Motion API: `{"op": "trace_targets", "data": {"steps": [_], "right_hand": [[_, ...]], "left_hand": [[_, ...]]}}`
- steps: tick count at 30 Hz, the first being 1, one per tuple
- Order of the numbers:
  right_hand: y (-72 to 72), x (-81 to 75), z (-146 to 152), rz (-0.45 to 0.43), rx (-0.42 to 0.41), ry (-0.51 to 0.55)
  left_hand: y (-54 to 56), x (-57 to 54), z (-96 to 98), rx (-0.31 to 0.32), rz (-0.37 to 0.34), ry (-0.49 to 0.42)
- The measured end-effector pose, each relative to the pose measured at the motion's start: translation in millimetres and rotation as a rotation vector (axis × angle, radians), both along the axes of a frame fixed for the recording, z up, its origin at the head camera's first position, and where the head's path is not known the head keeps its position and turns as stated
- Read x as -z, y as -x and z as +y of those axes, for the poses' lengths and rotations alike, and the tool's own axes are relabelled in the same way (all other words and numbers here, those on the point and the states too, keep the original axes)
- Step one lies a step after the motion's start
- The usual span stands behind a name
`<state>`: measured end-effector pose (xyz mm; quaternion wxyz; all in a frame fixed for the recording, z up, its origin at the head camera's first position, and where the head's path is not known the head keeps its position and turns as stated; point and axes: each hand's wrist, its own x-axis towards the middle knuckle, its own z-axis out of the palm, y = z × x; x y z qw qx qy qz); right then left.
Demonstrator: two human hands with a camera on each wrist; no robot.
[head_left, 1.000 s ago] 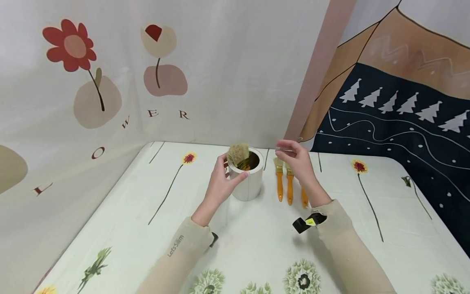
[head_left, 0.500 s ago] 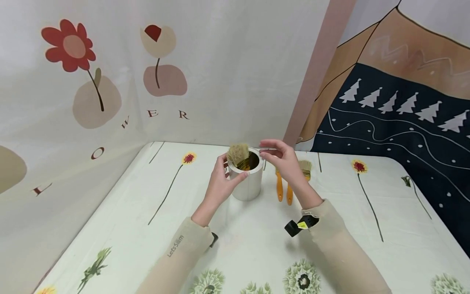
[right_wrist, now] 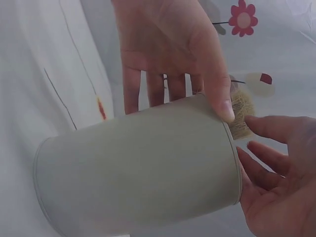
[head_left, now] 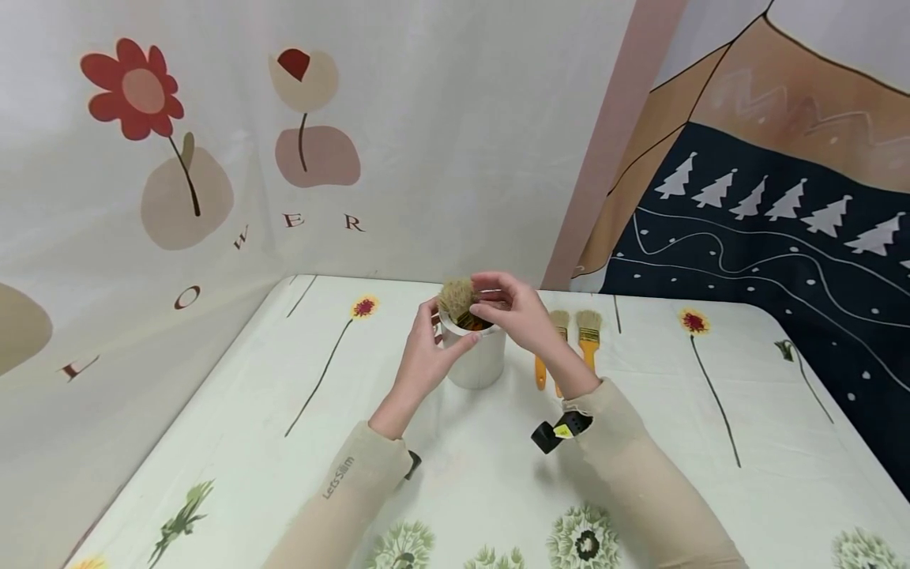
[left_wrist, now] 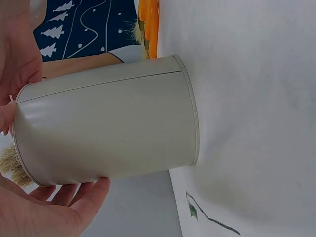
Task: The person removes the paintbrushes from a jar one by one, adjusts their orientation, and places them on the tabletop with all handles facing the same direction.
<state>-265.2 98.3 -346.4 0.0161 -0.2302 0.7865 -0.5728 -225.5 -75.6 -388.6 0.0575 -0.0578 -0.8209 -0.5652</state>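
My left hand [head_left: 426,352] grips a white cylindrical container [head_left: 475,363] near its rim, thumb in front and fingers on the far left side. The container stands upright on the table. A paintbrush [head_left: 453,297] leans inside it, pale bristles sticking up above the rim, its handle mostly hidden. My right hand [head_left: 520,316] hovers at the rim, thumb and fingers spread apart right at the bristles. In the right wrist view, a gap shows between that thumb and the fingers [right_wrist: 264,158], and the thumb tip overlaps the edge of the bristles.
Three paintbrushes with orange handles lie side by side right of the container, the rightmost brush [head_left: 588,332] showing best; my right forearm partly covers the others. A flower-printed white cloth [head_left: 462,474] covers the table. Printed curtains [head_left: 441,158] hang behind.
My right hand has moved left from above the brushes on the table to the container's rim beside the paintbrush. My left hand and the container have stayed almost still.
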Motion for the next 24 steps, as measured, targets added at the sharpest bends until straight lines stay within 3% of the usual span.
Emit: {"op": "trace_targets", "data": {"steps": [8, 16, 24], "right_hand": [[-1.2, 1.0, -5.1, -0.003, 0.012, -0.161], [-2.4, 5.1, -4.1, -0.007, 0.073, -0.159], [-3.8, 4.1, -4.3, 0.010, 0.063, -0.172]], "left_hand": [[-0.8, -0.1, -0.6, 0.006, 0.009, -0.008], [-0.9, -0.4, 0.3, 0.002, 0.006, -0.011], [-0.2, 0.4, 0.7, 0.003, 0.012, -0.007]]}}
